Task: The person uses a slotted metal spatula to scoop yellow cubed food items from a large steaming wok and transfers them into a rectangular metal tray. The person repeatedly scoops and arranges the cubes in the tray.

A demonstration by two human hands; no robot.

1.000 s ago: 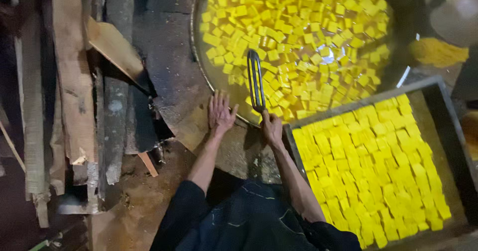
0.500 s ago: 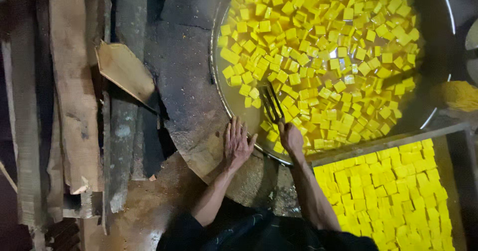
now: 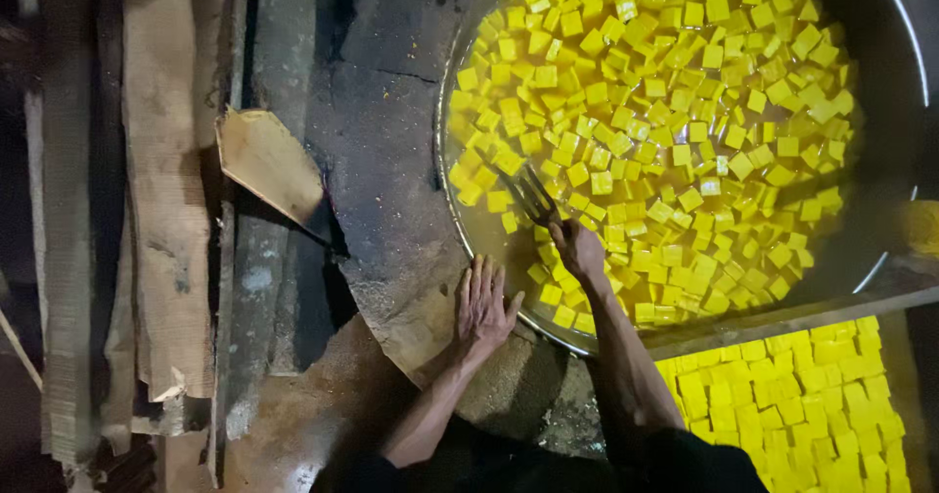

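A big round metal pan (image 3: 885, 258) holds several yellow cubes (image 3: 646, 112) floating in oily liquid. My right hand (image 3: 577, 248) grips the handle of a dark metal skimmer (image 3: 533, 198), whose head dips among the cubes near the pan's left rim. My left hand (image 3: 484, 307) lies flat, fingers spread, on the grey stone ledge just outside the pan's near rim. Both forearms reach up from the bottom edge, with dark clothing below.
A wooden tray (image 3: 782, 319) of cut yellow cubes (image 3: 812, 405) sits at the bottom right, below the pan. Rough wooden planks (image 3: 166, 209) are stacked at the left, with a loose wood piece (image 3: 269, 165) resting on them. Grey stone stove surface (image 3: 381, 160) lies between planks and pan.
The view has shifted so pan and tray sit further right and lower. My right hand has swung the skimmer leftward toward the pan's left rim. My left hand stays flat on the ledge.
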